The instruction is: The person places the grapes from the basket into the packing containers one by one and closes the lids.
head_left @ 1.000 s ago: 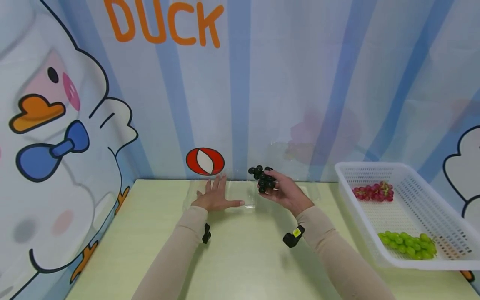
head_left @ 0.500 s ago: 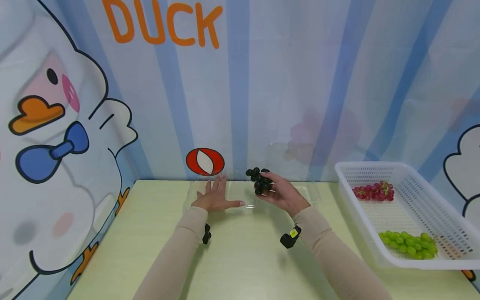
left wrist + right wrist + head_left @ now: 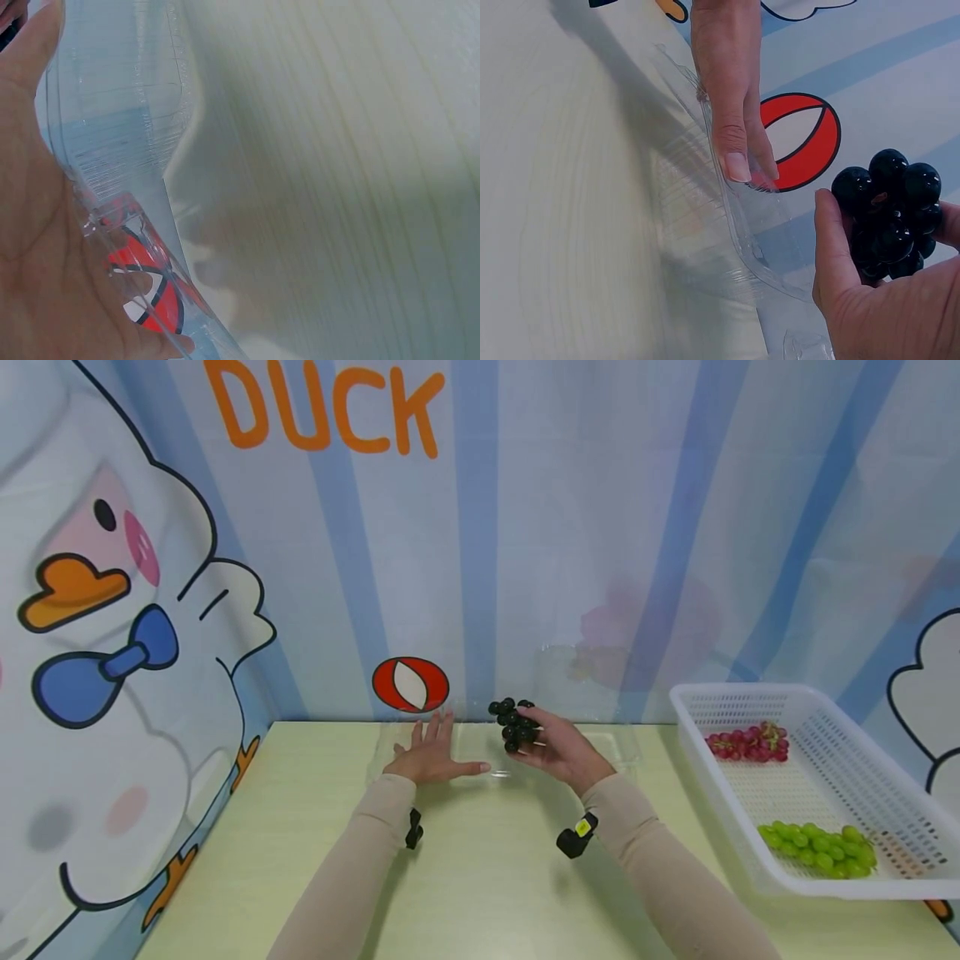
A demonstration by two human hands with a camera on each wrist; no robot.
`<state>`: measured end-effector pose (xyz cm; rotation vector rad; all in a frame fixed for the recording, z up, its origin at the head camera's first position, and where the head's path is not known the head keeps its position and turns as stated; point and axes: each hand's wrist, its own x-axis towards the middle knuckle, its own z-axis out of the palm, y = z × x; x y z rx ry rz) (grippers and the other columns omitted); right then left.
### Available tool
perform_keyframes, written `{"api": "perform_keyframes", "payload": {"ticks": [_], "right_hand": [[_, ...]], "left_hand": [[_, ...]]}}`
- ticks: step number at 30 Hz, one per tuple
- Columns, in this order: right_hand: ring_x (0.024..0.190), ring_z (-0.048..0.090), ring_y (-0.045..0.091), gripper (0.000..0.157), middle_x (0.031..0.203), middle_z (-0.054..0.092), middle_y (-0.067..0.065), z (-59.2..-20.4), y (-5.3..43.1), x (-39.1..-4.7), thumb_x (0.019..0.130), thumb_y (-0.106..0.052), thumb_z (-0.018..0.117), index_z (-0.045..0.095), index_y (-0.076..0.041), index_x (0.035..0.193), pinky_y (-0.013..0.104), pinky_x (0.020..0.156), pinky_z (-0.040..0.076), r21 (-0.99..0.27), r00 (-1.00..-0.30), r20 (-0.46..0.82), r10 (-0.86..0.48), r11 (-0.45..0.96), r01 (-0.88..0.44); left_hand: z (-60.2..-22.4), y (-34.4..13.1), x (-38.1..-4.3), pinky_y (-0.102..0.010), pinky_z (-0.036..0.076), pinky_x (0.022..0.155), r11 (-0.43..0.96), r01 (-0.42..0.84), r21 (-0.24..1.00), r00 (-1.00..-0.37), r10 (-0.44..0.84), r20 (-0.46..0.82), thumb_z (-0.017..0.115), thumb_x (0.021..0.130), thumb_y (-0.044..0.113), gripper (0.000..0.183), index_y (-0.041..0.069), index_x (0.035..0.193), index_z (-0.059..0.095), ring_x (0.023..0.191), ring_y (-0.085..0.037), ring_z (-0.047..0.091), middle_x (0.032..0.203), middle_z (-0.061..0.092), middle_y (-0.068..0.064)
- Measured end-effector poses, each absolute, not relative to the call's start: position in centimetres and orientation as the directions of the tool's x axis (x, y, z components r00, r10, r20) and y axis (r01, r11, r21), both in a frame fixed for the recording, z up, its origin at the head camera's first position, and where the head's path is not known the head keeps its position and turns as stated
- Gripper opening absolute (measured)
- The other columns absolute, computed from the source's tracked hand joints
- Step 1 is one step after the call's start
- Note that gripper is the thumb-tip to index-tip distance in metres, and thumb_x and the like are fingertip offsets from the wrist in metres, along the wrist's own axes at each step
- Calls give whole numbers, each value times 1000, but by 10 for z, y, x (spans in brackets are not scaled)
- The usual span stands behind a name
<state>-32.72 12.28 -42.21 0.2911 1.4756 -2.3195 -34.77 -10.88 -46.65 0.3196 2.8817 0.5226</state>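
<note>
A bunch of shiny black grapes (image 3: pixel 513 722) is held between the thumb and fingers of my right hand (image 3: pixel 568 750), raised over a clear plastic container (image 3: pixel 478 745) by the table's back edge. My left hand (image 3: pixel 429 758) lies at the container's left part, fingers spread and thumb stretched to the right. In the left wrist view, the palm is beside the see-through plastic wall (image 3: pixel 142 225). The right wrist view shows the grapes (image 3: pixel 891 217) apart from the container (image 3: pixel 739 232). The container's transparency makes its exact outline hard to tell.
On the right, a white perforated basket (image 3: pixel 780 881) holds red grapes (image 3: pixel 747 743) and green grapes (image 3: pixel 817 850). A clear upright plastic flap (image 3: pixel 558 668) shows faintly behind my right hand. A printed duck curtain (image 3: pixel 555 510) hangs behind the pale table (image 3: pixel 480 877).
My right hand has shifted slightly left with the black grapes, over the container's middle. My left hand has stayed in place.
</note>
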Motion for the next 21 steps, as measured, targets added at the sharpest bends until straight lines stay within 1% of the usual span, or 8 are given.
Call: {"api": "perform_keyframes", "payload": {"ticks": [7,12,21], "right_hand": [[97,66,26,56,131,49,21,-426,121,-328,91,-27,65,43,-9,140,45,88,54,-821,-905,-382,-187,-381,426],[97,66,26,56,132,49,21,-427,119,-328,92,-27,65,43,-9,140,45,88,53,-836,-910,-375,-178,-359,415],[101,64,28,54,134,47,21,-428,116,-329,94,-26,61,43,-5,140,44,89,53,-856,-910,-354,-216,-317,408]], "left_hand": [[-465,-109,-347,-79,8,101,916,171,363,-957,242,-160,53,67,87,124,21,156,-2,146,-44,0,163,-3,-8],[-468,-109,-349,-80,7,99,918,170,359,-958,240,-158,51,66,88,124,21,156,-2,146,-44,0,163,-2,-8],[-469,-109,-349,-79,7,101,917,172,359,-956,243,-163,50,65,89,125,22,156,-3,146,-43,-2,163,-4,-8]]}}
